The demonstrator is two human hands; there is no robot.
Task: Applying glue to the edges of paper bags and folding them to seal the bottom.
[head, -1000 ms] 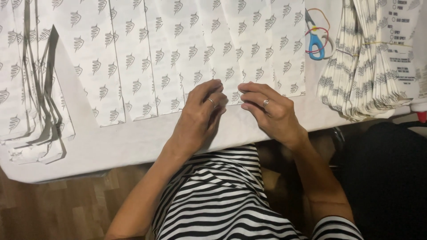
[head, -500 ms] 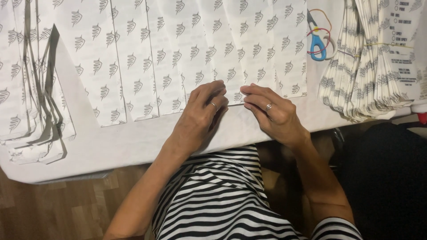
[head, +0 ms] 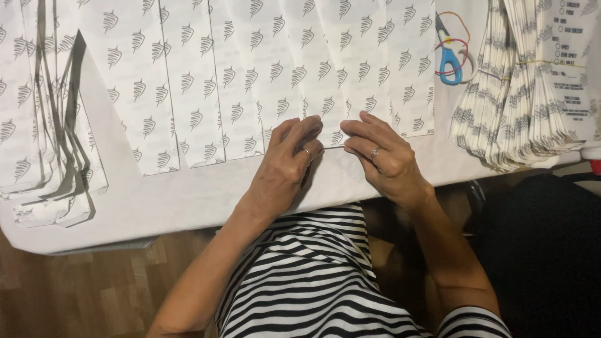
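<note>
Both hands rest at the near end of a fanned row of white paper bags [head: 250,75] printed with small grey leaf marks. My left hand [head: 285,166] has its fingertips pressed on the bottom edge of one bag, a ring on one finger. My right hand [head: 382,156], also ringed, pinches the same bottom edge from the right. A thin folded strip of the bag's end runs between the two hands. The bags lie flat and overlap one another on a white table [head: 175,200].
A bundle of the same bags [head: 526,106], held by a rubber band, lies at the right. Blue-handled scissors [head: 449,56] and coloured rubber bands lie beside it. Another stack of bags [head: 44,125] sits at the left. The table's front edge is close to my striped top; wooden floor shows below.
My hands have shifted only slightly; the fingertips of both have drawn closer along the bag's bottom edge. The view has moved a little.
</note>
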